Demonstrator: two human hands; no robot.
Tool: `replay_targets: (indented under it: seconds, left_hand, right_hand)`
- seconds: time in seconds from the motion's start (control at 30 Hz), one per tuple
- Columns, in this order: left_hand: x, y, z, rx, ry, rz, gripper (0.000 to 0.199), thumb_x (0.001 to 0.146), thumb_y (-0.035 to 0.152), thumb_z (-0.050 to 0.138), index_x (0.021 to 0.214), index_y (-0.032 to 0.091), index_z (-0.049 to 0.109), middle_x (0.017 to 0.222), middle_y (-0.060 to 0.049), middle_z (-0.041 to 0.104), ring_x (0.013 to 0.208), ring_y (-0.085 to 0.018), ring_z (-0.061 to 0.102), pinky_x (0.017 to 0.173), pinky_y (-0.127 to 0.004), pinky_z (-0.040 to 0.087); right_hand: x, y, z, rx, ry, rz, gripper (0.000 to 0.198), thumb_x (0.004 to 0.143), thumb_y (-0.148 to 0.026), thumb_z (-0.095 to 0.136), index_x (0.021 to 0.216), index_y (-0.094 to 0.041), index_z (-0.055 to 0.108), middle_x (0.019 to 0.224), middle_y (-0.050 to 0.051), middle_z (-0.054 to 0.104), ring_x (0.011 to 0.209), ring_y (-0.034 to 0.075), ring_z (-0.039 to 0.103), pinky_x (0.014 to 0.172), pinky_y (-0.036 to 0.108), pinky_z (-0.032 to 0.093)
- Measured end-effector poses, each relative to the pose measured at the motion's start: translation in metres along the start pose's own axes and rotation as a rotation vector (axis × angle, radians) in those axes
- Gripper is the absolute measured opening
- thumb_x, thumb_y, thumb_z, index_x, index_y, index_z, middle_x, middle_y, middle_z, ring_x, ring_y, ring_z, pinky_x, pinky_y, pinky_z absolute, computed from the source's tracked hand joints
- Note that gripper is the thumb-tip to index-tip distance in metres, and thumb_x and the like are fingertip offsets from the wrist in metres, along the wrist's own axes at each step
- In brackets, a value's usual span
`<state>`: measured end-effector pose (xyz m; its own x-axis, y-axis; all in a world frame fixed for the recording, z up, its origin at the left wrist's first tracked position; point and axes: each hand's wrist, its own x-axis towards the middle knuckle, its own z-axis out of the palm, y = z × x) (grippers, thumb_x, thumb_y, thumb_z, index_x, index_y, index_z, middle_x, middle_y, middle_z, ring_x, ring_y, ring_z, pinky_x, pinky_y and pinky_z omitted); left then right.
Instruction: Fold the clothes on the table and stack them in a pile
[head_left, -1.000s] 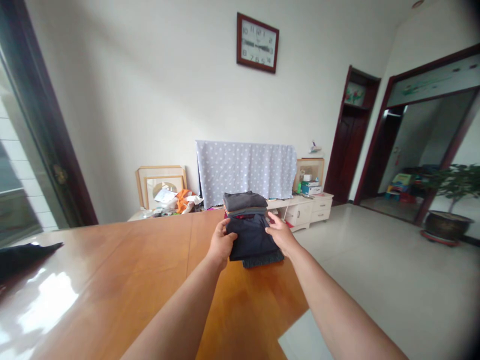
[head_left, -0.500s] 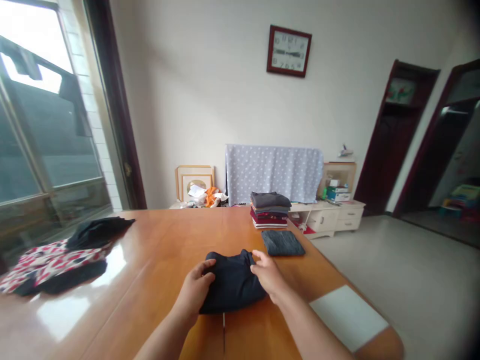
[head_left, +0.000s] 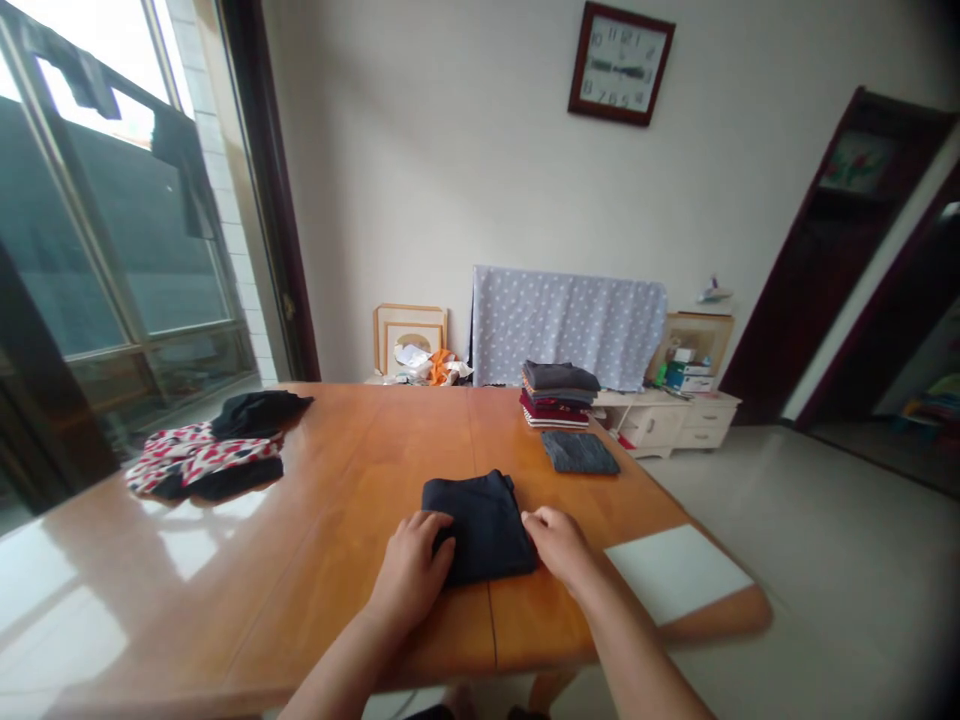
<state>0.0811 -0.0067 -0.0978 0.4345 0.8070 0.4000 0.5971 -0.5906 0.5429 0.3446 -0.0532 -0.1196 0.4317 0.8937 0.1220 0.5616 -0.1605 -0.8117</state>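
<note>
A folded dark navy garment (head_left: 484, 525) lies on the wooden table in front of me, in a nearly square bundle; its exact kind does not show. My left hand (head_left: 420, 555) is closed on its left edge, fingers on top and thumb pressed toward them. At the right edge, my right hand (head_left: 559, 545) pinches the cloth between thumb and curled fingers. Beyond it lies a folded dark grey garment (head_left: 580, 453), just in front of a stack of folded clothes (head_left: 559, 393) in grey, dark red and stripes.
On the left of the wooden table (head_left: 360, 470) lie a red-and-white patterned garment with black parts (head_left: 202, 460) and a black garment (head_left: 259, 412). A pale rectangular sheet (head_left: 679, 572) covers part of the right corner. A white cabinet (head_left: 675, 425) stands beyond the table.
The navy garment now lies flatter and squarer; its bottom edge was bowed before. Both hands have slid down its sides toward me. My view has tilted down and turned left.
</note>
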Motion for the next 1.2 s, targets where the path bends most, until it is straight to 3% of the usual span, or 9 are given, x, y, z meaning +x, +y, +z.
replay_targets:
  seconds: [0.1, 0.2, 0.5, 0.6, 0.77, 0.83, 0.93, 1.07, 1.2]
  left_hand:
    - [-0.009, 0.008, 0.002, 0.055, -0.080, -0.002, 0.029, 0.095, 0.034, 0.049, 0.116, 0.026, 0.067, 0.124, -0.010, 0.064, 0.115, -0.028, 0.056, 0.095, -0.041, 0.042]
    - [-0.011, 0.011, 0.003, 0.087, -0.105, -0.017, 0.031, 0.097, 0.035, 0.047, 0.119, 0.027, 0.066, 0.128, -0.009, 0.062, 0.117, -0.029, 0.054, 0.094, -0.040, 0.041]
    - [-0.006, 0.008, 0.002, 0.029, -0.079, -0.037, 0.027, 0.093, 0.036, 0.053, 0.111, 0.028, 0.071, 0.118, -0.010, 0.066, 0.113, -0.029, 0.056, 0.092, -0.041, 0.039]
    - [0.001, 0.012, -0.005, -0.186, -0.029, -0.111, 0.029, 0.092, 0.045, 0.055, 0.103, 0.026, 0.074, 0.107, -0.009, 0.071, 0.107, -0.029, 0.060, 0.092, -0.040, 0.040]
    - [0.009, 0.020, -0.022, -0.947, -0.046, -0.398, 0.049, 0.086, 0.063, 0.059, 0.100, 0.019, 0.072, 0.096, -0.008, 0.072, 0.089, -0.023, 0.066, 0.074, -0.029, 0.047]
    - [0.008, 0.017, -0.027, -1.169, -0.060, -0.501, 0.046, 0.082, 0.063, 0.065, 0.094, 0.018, 0.069, 0.088, -0.005, 0.071, 0.080, -0.019, 0.065, 0.066, -0.026, 0.047]
    - [0.004, 0.002, -0.033, -1.280, 0.058, -0.610, 0.030, 0.076, 0.045, 0.076, 0.082, 0.018, 0.064, 0.078, -0.001, 0.068, 0.072, -0.016, 0.064, 0.065, -0.025, 0.050]
    - [0.000, -0.026, -0.049, -1.203, 0.155, -0.703, 0.019, 0.070, 0.024, 0.072, 0.087, 0.018, 0.066, 0.073, -0.003, 0.070, 0.065, -0.018, 0.067, 0.064, -0.028, 0.054]
    - [-0.001, -0.058, -0.083, -1.077, 0.221, -0.751, 0.030, 0.068, 0.020, 0.069, 0.098, 0.020, 0.070, 0.074, -0.005, 0.073, 0.068, -0.023, 0.070, 0.064, -0.033, 0.056]
  right_hand:
    - [-0.012, -0.005, 0.000, -0.083, -0.020, -0.037, 0.041, 0.083, -0.055, 0.060, 0.060, -0.021, 0.060, 0.057, 0.002, 0.063, 0.058, 0.017, 0.056, 0.056, 0.026, 0.033]
    - [-0.018, -0.008, 0.003, -0.089, -0.005, -0.035, 0.031, 0.078, -0.048, 0.067, 0.061, -0.022, 0.062, 0.058, 0.001, 0.064, 0.060, 0.018, 0.057, 0.057, 0.025, 0.034]
    - [-0.026, -0.041, 0.011, -0.098, 0.161, -0.078, 0.017, 0.080, -0.034, 0.057, 0.066, -0.024, 0.057, 0.064, -0.001, 0.062, 0.066, 0.018, 0.058, 0.063, 0.026, 0.038]
    - [-0.030, -0.063, 0.021, -0.006, 0.171, -0.195, 0.014, 0.083, -0.033, 0.054, 0.072, -0.024, 0.056, 0.070, 0.000, 0.065, 0.072, 0.019, 0.062, 0.070, 0.027, 0.043]
    - [-0.049, -0.104, 0.051, 0.152, 0.041, -0.399, 0.006, 0.086, -0.027, 0.055, 0.084, -0.023, 0.060, 0.099, 0.005, 0.073, 0.098, 0.022, 0.067, 0.089, 0.030, 0.047]
    - [-0.062, -0.120, 0.062, 0.193, -0.064, -0.468, 0.006, 0.087, -0.025, 0.057, 0.088, -0.023, 0.063, 0.105, 0.005, 0.073, 0.101, 0.021, 0.067, 0.093, 0.032, 0.048]
    - [-0.079, -0.135, 0.075, 0.264, -0.216, -0.538, 0.008, 0.086, -0.025, 0.060, 0.090, -0.024, 0.067, 0.121, 0.005, 0.071, 0.116, 0.022, 0.063, 0.103, 0.035, 0.045]
    - [-0.078, -0.130, 0.079, 0.389, -0.229, -0.487, 0.019, 0.092, -0.034, 0.056, 0.096, -0.022, 0.070, 0.125, 0.007, 0.069, 0.118, 0.023, 0.063, 0.102, 0.034, 0.046]
    - [-0.049, -0.100, 0.072, 0.424, -0.013, -0.256, 0.030, 0.091, -0.044, 0.052, 0.092, -0.019, 0.068, 0.086, 0.006, 0.073, 0.083, 0.021, 0.068, 0.076, 0.029, 0.052]
